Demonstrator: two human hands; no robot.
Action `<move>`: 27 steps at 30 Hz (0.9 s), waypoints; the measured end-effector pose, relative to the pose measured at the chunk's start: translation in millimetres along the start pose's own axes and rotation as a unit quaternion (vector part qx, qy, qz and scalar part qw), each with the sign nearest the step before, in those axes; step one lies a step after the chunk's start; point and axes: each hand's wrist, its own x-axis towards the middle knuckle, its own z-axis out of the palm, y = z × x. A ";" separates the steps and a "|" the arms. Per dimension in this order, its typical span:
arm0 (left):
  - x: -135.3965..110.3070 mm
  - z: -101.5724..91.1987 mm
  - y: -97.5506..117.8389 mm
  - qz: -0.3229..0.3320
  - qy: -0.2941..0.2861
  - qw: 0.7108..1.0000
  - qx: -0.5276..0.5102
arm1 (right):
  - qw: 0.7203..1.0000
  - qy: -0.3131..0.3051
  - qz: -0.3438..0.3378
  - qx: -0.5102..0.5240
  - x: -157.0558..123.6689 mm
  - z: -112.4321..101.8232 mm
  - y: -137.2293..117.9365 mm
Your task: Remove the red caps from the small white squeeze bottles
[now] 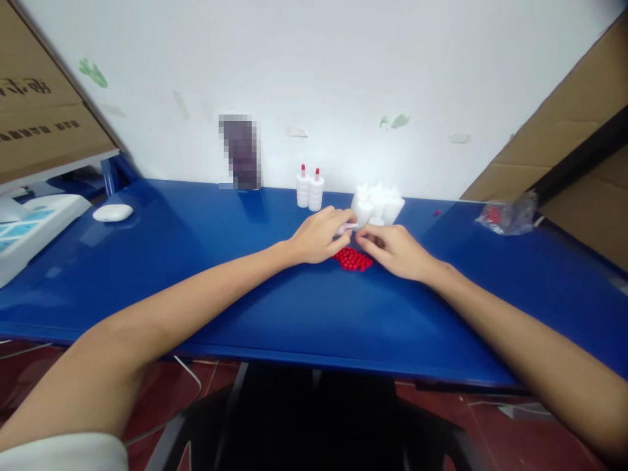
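My left hand [322, 235] is closed around a small white squeeze bottle [349, 226], whose pointed white tip sticks out to the right; most of its body is hidden by my fingers. Close to that tip, my right hand [395, 250] has its fingers pinched together, and what they hold, if anything, cannot be made out. Below and between both hands lies a pile of small red caps [352, 259] on the blue table. Just behind my hands stands a cluster of white bottles [377, 201]. Two white bottles with red caps [309, 191] stand upright behind my left hand.
A clear plastic bag [510, 214] with red pieces in it lies at the right, and a single red cap [437, 212] sits nearer the wall. On the left are a white mouse [112, 212] and a power strip [44, 226]. Cardboard flanks the blue table [294, 314].
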 end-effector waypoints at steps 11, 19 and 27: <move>-0.2 -3.6 4.4 0.020 -0.023 0.999 -0.013 | 0.995 0.103 -0.019 -0.001 -2.9 0.1 -5.9; -3.0 -2.6 0.4 -0.013 0.071 0.997 -0.027 | 0.974 0.225 0.022 -0.024 -2.2 -15.3 17.4; -2.1 -2.8 3.2 -0.050 0.064 0.996 -0.037 | 0.950 0.274 0.103 -0.108 -3.2 -33.6 36.9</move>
